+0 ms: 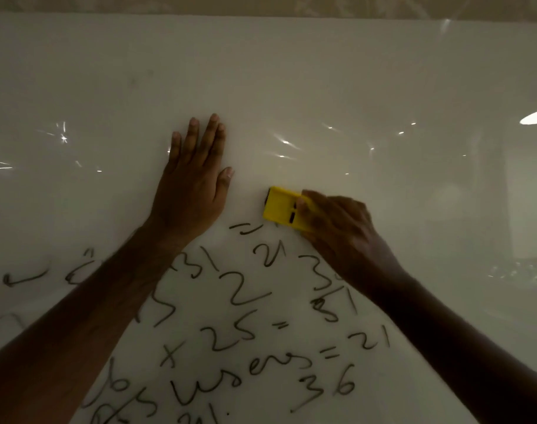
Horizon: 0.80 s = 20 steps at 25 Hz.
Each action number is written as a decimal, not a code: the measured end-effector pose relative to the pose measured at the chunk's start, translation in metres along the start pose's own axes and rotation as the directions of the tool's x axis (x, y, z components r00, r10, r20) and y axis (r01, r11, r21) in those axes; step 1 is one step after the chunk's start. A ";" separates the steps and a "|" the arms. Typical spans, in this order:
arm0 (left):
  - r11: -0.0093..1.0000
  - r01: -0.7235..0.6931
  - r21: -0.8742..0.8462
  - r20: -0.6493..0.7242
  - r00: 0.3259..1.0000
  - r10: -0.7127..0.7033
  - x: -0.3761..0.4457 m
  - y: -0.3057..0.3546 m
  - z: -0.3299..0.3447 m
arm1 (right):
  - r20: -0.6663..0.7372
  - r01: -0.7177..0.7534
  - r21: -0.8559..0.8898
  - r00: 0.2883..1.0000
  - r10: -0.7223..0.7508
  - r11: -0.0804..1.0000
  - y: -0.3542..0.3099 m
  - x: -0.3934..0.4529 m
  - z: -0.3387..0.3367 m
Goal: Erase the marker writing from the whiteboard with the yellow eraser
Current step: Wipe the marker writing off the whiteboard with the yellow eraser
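Note:
A glossy whiteboard (322,87) fills the view. Its upper half bears no writing; black marker writing (230,328) of numbers and words covers the lower half. My right hand (343,231) grips a yellow eraser (281,208), pressed flat on the board just above the top line of writing. My left hand (193,185) lies flat on the board to the left of the eraser, fingers together and pointing up, holding nothing. Both forearms cross over parts of the writing and hide some of it.
The board's top edge (261,16) meets a patterned beige wall (261,3) above. Light glare spots (536,116) show on the board's right and middle. A faint grey smudge (135,82) sits at the upper left.

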<state>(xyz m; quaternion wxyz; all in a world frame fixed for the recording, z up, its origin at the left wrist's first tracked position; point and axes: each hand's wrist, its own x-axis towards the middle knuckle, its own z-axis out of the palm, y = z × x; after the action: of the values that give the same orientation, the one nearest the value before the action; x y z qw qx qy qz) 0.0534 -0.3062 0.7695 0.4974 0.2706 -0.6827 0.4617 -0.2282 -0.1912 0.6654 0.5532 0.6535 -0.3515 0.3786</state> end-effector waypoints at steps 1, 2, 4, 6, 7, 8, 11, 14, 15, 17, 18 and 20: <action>1.000 -0.004 -0.003 0.002 1.000 0.004 -0.001 -0.003 -0.001 | 0.031 0.048 0.012 0.998 -0.048 0.999 -0.004 -0.012 -0.002; 1.000 -0.010 -0.004 0.011 1.000 0.010 -0.002 -0.006 -0.002 | 0.068 0.084 0.017 0.994 -0.085 0.996 -0.002 -0.024 -0.007; 1.000 -0.020 -0.001 0.031 0.999 0.020 -0.005 -0.011 -0.004 | 0.107 0.095 -0.008 0.990 -0.094 0.995 0.014 -0.035 -0.021; 1.000 -0.019 0.015 0.045 0.999 0.018 -0.008 -0.017 -0.007 | 0.086 0.040 -0.030 0.996 -0.037 0.999 0.029 -0.027 -0.026; 0.999 -0.021 0.025 0.049 0.999 0.020 -0.009 -0.018 -0.007 | 0.059 0.003 -0.035 0.998 -0.001 0.999 0.033 -0.016 -0.025; 0.999 -0.021 0.038 0.049 0.999 0.019 -0.009 -0.017 -0.007 | 0.037 -0.024 -0.028 0.999 0.025 0.999 0.032 -0.001 -0.021; 0.998 -0.027 0.060 0.059 0.998 0.023 -0.008 -0.017 -0.008 | -0.010 -0.039 0.028 0.999 0.040 0.999 -0.002 0.032 0.005; 0.997 -0.060 0.042 0.076 0.995 0.057 -0.009 -0.025 -0.013 | 0.032 0.047 0.075 0.998 -0.050 0.996 -0.031 0.018 0.016; 0.996 -0.074 0.040 0.076 0.995 0.071 -0.012 -0.030 -0.015 | 0.063 0.083 0.090 0.994 -0.089 0.993 -0.035 0.007 0.013; 0.996 -0.083 0.043 0.072 0.994 0.080 -0.017 -0.039 -0.019 | 0.115 0.128 0.087 0.984 -0.137 0.988 -0.030 -0.009 0.001; 0.996 -0.073 0.041 0.071 0.995 0.070 -0.020 -0.044 -0.020 | 0.121 0.125 0.072 0.984 -0.133 0.990 -0.024 -0.010 -0.004; 0.998 -0.045 0.035 0.069 0.997 0.043 -0.023 -0.052 -0.024 | 0.088 0.067 0.035 0.994 -0.070 0.997 -0.013 0.004 -0.007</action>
<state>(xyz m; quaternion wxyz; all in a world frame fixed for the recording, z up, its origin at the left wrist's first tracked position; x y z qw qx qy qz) 0.1154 -0.3092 0.7689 0.4586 0.2800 -0.6967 0.4753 -0.2159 -0.1830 0.6633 0.5391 0.6903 -0.3471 0.3352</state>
